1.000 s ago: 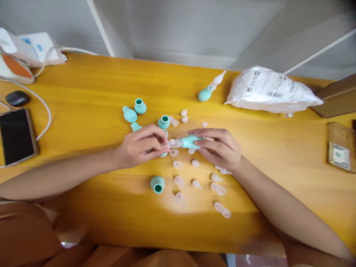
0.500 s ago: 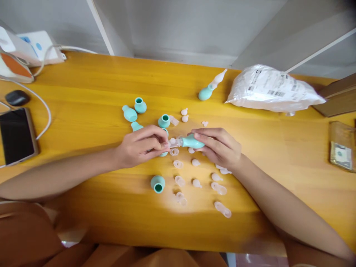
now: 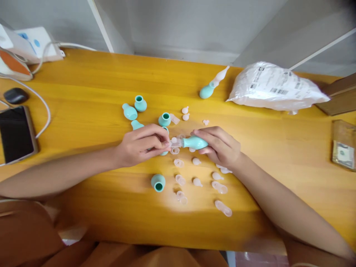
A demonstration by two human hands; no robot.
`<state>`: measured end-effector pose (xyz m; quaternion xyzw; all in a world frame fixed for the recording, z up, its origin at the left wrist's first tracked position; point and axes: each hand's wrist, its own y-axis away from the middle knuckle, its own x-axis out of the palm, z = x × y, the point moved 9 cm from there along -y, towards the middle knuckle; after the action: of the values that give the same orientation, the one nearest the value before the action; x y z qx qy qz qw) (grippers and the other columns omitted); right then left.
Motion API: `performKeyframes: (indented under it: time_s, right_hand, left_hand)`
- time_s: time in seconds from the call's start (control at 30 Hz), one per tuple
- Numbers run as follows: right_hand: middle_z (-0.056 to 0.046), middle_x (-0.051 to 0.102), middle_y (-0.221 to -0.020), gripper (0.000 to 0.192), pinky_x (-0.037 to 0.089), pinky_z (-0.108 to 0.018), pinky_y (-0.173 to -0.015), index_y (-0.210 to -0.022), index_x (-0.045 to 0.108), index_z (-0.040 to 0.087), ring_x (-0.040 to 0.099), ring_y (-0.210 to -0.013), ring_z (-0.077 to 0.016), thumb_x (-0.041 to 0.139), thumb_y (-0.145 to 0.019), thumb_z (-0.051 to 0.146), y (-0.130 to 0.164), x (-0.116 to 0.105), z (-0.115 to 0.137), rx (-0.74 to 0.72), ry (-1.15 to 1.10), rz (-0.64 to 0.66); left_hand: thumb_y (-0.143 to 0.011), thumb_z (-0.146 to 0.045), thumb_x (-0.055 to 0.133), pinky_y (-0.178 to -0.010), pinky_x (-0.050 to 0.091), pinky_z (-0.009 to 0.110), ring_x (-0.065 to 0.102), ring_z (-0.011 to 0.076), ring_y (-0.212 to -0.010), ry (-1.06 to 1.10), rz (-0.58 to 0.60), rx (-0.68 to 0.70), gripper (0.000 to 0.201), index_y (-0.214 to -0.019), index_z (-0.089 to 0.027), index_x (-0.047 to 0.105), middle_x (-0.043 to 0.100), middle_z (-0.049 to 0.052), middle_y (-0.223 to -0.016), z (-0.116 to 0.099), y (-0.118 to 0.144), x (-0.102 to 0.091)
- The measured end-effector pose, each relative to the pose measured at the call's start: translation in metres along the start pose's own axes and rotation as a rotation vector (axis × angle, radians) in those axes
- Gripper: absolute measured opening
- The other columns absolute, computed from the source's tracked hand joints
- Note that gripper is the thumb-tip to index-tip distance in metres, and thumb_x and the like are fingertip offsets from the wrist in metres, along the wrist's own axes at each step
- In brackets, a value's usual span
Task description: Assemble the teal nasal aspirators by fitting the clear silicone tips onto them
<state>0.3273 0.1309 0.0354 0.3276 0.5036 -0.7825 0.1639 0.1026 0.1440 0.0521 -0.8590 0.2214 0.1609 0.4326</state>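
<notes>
Bulb (image 3: 195, 142), teal and glossy, lies on its side in the right hand (image 3: 218, 145), over the middle of the table (image 3: 111, 218), its neck pointing left. Thumb and fingers of that hand are closed around its wide end. Left hand (image 3: 146, 145) has its fingertips together, pinching the far end of a clear tube (image 3: 175, 142), whose other end meets the neck; how deep it sits there, I cannot tell.

Around the left hand are more teal pieces: a pair (image 3: 135, 108) beyond it, touching or nearly so, an open-mouthed pot (image 3: 164, 119) near its knuckles, others partly hidden by the fingers, and a lone pot (image 3: 158, 183) nearer the person, its dark mouth facing them.

Clear rings (image 3: 180, 180) run in a column below the tube. To their right lie small pale drops (image 3: 197, 182), and further right, near the right wrist, long clear pieces (image 3: 223, 208). Beyond the right hand sits a small three-lobed piece (image 3: 205, 122). Farther back, a finished pump (image 3: 206, 91) with a pale pointed tip leans beside a white bag (image 3: 278, 89). At the far left is a phone (image 3: 16, 135).
</notes>
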Motion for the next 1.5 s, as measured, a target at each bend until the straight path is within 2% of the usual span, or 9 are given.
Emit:
performKeyframes:
  time_s: [0.33,0.43,0.6,0.87,1.13,1.23,1.37,1.5]
  right_hand:
    - [-0.016,0.083,-0.119,0.062,0.073,-0.034,-0.083,-0.176,0.055,0.021,0.084,-0.096,-0.0247,0.057,-0.12,0.046,0.001,0.003,-0.005,0.079,-0.06,0.039]
    - [-0.017,0.083,-0.124,0.062,0.074,-0.035,-0.089,-0.176,0.055,0.02,0.085,-0.103,-0.0261,0.06,-0.119,0.043,0.0,0.002,-0.003,0.077,-0.071,0.028]
    - [-0.018,0.085,-0.131,0.067,0.075,-0.038,-0.098,-0.176,0.056,0.02,0.087,-0.114,-0.0288,0.076,-0.112,0.032,-0.002,-0.001,0.0,0.058,-0.067,0.007]
    - [-0.015,0.086,-0.134,0.078,0.078,-0.038,-0.086,-0.174,0.059,0.029,0.089,-0.111,-0.0279,0.09,-0.102,0.022,0.002,-0.003,-0.001,0.008,-0.045,-0.04]
    - [-0.014,0.086,-0.134,0.062,0.075,-0.033,-0.072,-0.158,0.072,0.029,0.088,-0.101,-0.0236,0.091,-0.101,0.015,0.0,-0.005,0.005,-0.026,0.0,-0.093]
    - [-0.015,0.086,-0.135,0.06,0.075,-0.033,-0.076,-0.156,0.074,0.025,0.087,-0.105,-0.0239,0.088,-0.1,0.007,-0.001,-0.005,0.008,-0.03,-0.005,-0.1]
    - [-0.01,0.086,-0.136,0.064,0.077,-0.035,-0.081,-0.161,0.07,0.032,0.088,-0.107,-0.024,0.084,-0.103,0.009,0.0,-0.003,0.007,0.013,-0.019,-0.059]
    - [-0.015,0.085,-0.135,0.065,0.077,-0.036,-0.082,-0.162,0.069,0.025,0.087,-0.108,-0.0256,0.085,-0.102,0.006,-0.001,-0.006,0.011,-0.027,-0.004,-0.096]
  left_hand:
    - [-0.103,-0.01,0.086,-0.089,0.071,0.025,0.082,0.0147,-0.094,0.005,0.008,-0.015,0.018,-0.095,-0.018,0.072,0.082,0.01,-0.113,-0.002,0.001,0.001]
    - [-0.104,-0.013,0.086,-0.089,0.071,0.025,0.082,0.0143,-0.093,-0.03,-0.002,-0.031,0.016,-0.097,-0.019,0.073,0.083,0.009,-0.113,0.0,0.001,0.0]
    - [-0.105,-0.017,0.087,-0.087,0.071,0.024,0.083,0.0149,-0.094,-0.036,0.0,-0.046,0.014,-0.099,-0.019,0.075,0.085,0.009,-0.113,0.002,0.0,-0.002]
    - [-0.101,-0.019,0.092,-0.088,0.073,0.029,0.085,0.0185,-0.098,-0.013,-0.051,-0.018,0.014,-0.103,-0.02,0.078,0.085,0.008,-0.107,0.007,0.003,-0.005]
    - [-0.101,-0.018,0.091,-0.089,0.074,0.028,0.085,0.018,-0.098,-0.002,-0.046,-0.023,0.013,-0.103,-0.021,0.079,0.085,0.007,-0.106,0.008,0.004,-0.004]
    - [-0.099,-0.016,0.093,-0.088,0.074,0.029,0.085,0.019,-0.097,0.01,-0.052,-0.012,0.015,-0.103,-0.02,0.079,0.085,0.008,-0.105,0.007,0.003,-0.003]
    - [-0.097,-0.017,0.095,-0.085,0.074,0.029,0.085,0.019,-0.095,0.019,-0.065,-0.005,0.018,-0.102,-0.02,0.077,0.084,0.007,-0.103,0.007,0.004,-0.003]
    - [-0.097,-0.021,0.096,-0.085,0.074,0.028,0.085,0.0183,-0.095,0.0,-0.079,0.011,0.023,-0.097,-0.019,0.074,0.083,0.007,-0.101,0.004,0.003,-0.003]
